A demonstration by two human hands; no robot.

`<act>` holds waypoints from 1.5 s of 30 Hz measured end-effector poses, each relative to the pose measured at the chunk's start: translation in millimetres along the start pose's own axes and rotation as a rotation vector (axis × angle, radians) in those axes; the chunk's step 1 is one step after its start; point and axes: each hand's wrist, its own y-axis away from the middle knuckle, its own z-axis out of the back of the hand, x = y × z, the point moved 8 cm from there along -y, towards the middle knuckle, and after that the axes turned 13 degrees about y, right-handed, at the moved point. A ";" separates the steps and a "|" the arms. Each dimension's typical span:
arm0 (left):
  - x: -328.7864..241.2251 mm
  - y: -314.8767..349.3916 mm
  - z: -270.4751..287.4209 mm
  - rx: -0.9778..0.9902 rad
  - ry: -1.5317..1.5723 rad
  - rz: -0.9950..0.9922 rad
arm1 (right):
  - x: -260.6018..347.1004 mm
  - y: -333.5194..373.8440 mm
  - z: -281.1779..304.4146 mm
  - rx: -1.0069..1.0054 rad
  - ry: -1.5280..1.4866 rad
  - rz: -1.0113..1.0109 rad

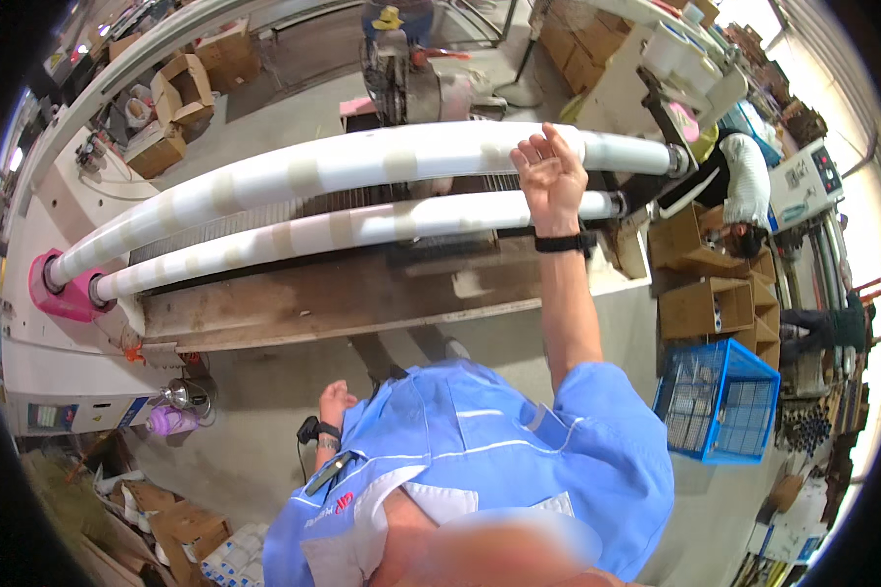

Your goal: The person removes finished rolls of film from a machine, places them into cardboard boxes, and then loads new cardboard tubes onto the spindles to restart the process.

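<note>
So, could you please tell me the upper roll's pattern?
The upper roll is white with beige bands, best seen in the head view.

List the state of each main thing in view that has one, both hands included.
Upper roll, supported at both ends, banded
Lower roll, supported at both ends, banded
Right hand, raised at the upper roll, fingers extended; contact unclear
Left hand, lowered, fingers curled, nothing visibly held
Cardboard box at upper left, flaps open
Blue crate, standing on the floor
</note>
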 end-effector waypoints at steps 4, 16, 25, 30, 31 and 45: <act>-34.4 7.0 -15.5 -0.017 0.020 0.055 | -6.6 -2.6 -11.7 0.078 -0.298 -0.119; 104.7 -7.8 92.3 0.280 -0.790 -0.286 | 2.3 -3.6 -9.2 0.193 -0.317 -0.102; 101.2 0.4 80.0 0.225 -1.062 -0.315 | 31.4 20.3 -45.6 -0.094 1.631 0.771; 109.1 -5.2 100.7 0.051 -0.780 -0.246 | 30.4 11.3 -58.5 0.072 1.973 1.045; 125.8 -6.8 115.3 -0.086 -0.441 -0.095 | 28.3 9.3 -61.6 0.095 1.967 1.056; 179.2 -6.7 136.3 -0.003 -0.972 -0.095 | -22.3 -22.5 -45.1 0.406 2.252 0.963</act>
